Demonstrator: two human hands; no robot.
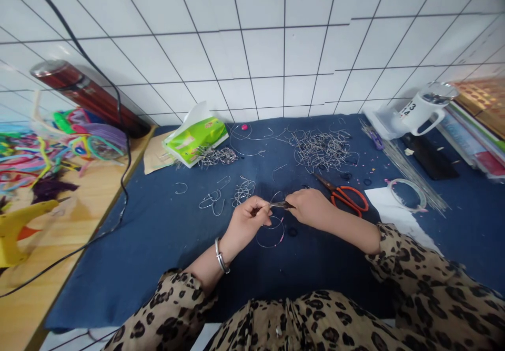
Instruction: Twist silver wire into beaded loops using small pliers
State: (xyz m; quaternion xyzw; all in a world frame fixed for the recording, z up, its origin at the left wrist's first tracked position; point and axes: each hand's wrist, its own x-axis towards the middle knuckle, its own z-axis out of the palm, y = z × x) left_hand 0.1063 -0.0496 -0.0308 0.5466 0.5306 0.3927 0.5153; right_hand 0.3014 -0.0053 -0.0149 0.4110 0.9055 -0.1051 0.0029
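Observation:
My left hand (252, 213), with a silver bangle on the wrist, is closed in a pinch on a thin wire. From the right, my right hand (310, 208) wraps round a pair of pliers (281, 204) whose slim jaws point left and meet the wire close to my left fingertips. Most of the pliers' handles are hidden under my palm. Below the hands hangs or lies a wire loop (283, 230) with small pink bits on it; I cannot tell whether it joins the held wire. Bent wire pieces (244, 190) lie just beyond my left hand.
Orange-handled scissors (349, 199) lie right of my right hand, near a large wire heap (323, 150). Further off are a green tissue pack (195, 140), a white mug (428, 110), straight wires (414, 172) and a wire coil (408, 196). A black cable (125, 182) crosses the left side.

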